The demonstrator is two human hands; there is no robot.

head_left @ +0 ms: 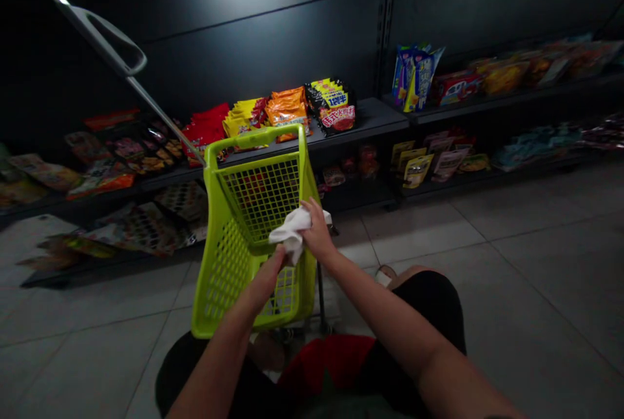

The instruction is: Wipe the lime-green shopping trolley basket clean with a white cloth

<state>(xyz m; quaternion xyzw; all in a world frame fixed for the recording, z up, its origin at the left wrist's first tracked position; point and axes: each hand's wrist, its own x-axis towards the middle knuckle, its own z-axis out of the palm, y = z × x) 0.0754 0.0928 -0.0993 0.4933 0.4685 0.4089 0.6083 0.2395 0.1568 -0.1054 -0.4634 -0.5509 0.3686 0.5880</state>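
A lime-green plastic shopping cart basket [211,276] with grid walls stands tilted in front of my knees. Above its right side I hold a crumpled white cloth [291,227]. My right hand [316,229] is closed on the cloth's right part, close to the basket's right rim. At the cloth's lower left edge, my left hand [273,268] pinches it with the thumb on top; its other fingers are partly hidden. A grey pole [156,110] with a looped grip rises from the basket's upper left corner.
Behind the cart, a dark shelf [377,117] carries black noodle packs [334,107], orange packs [287,110] and red packs [205,126]. Blue snack bags [414,78] stand further right. Pouches [416,169] lie on the lower shelf. Grey floor tiles [536,263] spread to the right.
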